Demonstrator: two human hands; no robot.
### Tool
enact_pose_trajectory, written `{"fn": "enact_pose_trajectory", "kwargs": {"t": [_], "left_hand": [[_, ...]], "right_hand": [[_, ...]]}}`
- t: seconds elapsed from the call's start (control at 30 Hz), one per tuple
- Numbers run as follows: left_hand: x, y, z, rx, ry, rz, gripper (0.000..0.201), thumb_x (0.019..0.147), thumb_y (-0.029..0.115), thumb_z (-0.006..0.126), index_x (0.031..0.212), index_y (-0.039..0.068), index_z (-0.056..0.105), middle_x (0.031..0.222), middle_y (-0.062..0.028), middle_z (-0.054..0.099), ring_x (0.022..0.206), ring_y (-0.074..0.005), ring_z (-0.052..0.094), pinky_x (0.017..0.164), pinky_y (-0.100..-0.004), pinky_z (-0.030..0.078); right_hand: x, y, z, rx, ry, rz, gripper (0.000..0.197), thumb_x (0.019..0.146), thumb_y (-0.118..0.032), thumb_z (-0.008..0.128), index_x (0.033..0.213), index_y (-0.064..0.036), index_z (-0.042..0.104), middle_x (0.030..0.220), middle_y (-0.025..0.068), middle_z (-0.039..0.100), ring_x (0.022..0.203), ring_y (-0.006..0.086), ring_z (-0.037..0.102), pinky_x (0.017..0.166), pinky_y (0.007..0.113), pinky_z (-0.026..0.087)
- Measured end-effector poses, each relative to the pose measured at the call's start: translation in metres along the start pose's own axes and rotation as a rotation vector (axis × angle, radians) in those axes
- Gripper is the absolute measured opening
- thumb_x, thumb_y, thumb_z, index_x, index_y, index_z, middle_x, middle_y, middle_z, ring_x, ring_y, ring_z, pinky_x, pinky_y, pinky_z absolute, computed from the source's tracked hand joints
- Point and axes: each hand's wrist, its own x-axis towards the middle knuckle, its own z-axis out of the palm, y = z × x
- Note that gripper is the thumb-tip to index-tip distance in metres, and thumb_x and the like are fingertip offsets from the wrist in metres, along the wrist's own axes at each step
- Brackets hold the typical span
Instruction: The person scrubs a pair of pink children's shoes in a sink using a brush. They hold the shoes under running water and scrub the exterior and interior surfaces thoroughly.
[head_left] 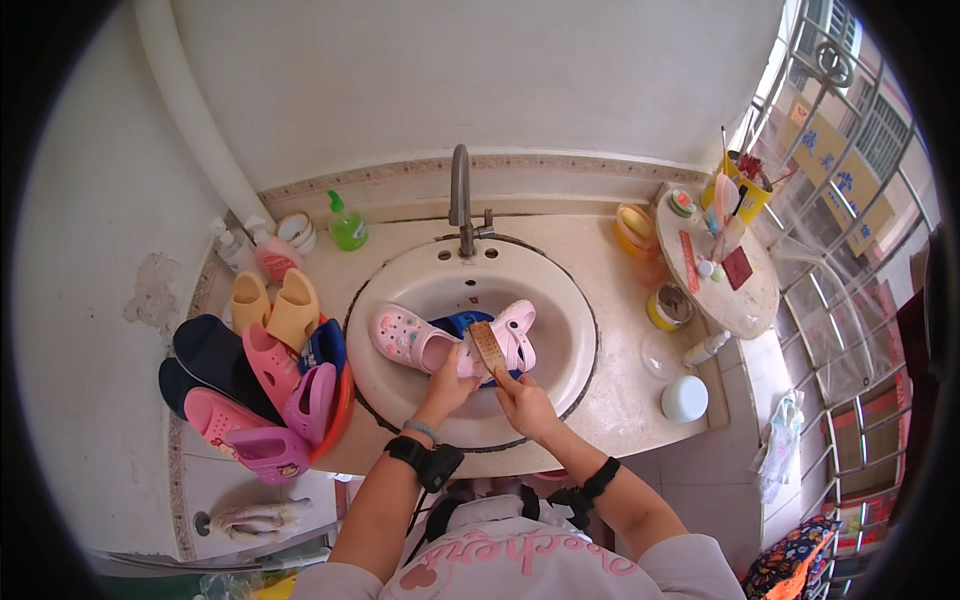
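Observation:
A pink clog [400, 335] lies across the white sink [568, 375], its toe pointing left. My left hand [453, 380] is closed around its heel end. My right hand [526, 405] grips a wooden-backed scrubbing brush [486, 345] by its handle, and the brush head is tilted up beside the clog's opening. A second pink clog [517, 328] sits in the bowl just right of the brush. Something blue, apparently another shoe [455, 322], shows partly beneath the two clogs. The bristles are hidden.
A metal faucet [461, 200] rises behind the bowl. Left of it, several sandals and slippers [268, 365] pile up in a red basin [345, 412], near a green soap bottle [347, 225]. Rightward stand a white jar [684, 398], a yellow tin [669, 307] and a round board [735, 290].

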Motion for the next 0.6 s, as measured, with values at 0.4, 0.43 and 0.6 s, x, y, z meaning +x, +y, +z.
{"fn": "enact_pose_trajectory", "kwargs": {"t": [0.4, 0.43, 0.6], "left_hand": [[-0.012, 0.014, 0.008, 0.191, 0.091, 0.199, 0.069, 0.065, 0.010, 0.070, 0.125, 0.003, 0.039, 0.107, -0.0197, 0.057, 0.097, -0.0311, 0.057, 0.082, -0.0354, 0.045], [-0.012, 0.014, 0.008, 0.187, 0.059, 0.134, 0.069, 0.065, 0.010, 0.070, 0.126, 0.003, 0.038, 0.108, -0.0204, 0.056, 0.098, -0.0321, 0.056, 0.083, -0.0360, 0.045], [-0.020, 0.017, 0.003, 0.191, 0.018, 0.087, 0.072, 0.066, 0.013, 0.071, 0.128, 0.003, 0.036, 0.114, -0.0220, 0.053, 0.103, -0.0346, 0.054, 0.085, -0.0369, 0.044]], "right_hand": [[0.021, 0.017, -0.016, -0.024, 0.055, -0.023, 0.028, 0.082, -0.015, 0.053, 0.109, -0.0074, 0.056, 0.072, 0.0232, 0.057, 0.066, 0.0369, 0.058, 0.060, 0.044, 0.045], [0.011, -0.001, -0.013, -0.050, 0.010, -0.052, 0.030, 0.082, -0.015, 0.054, 0.110, -0.0082, 0.056, 0.076, 0.0233, 0.058, 0.068, 0.0364, 0.058, 0.062, 0.044, 0.046], [0.028, 0.026, -0.019, -0.147, 0.007, 0.001, 0.036, 0.081, -0.016, 0.055, 0.117, -0.0103, 0.054, 0.082, 0.0235, 0.058, 0.072, 0.0360, 0.059, 0.064, 0.042, 0.047]]}}
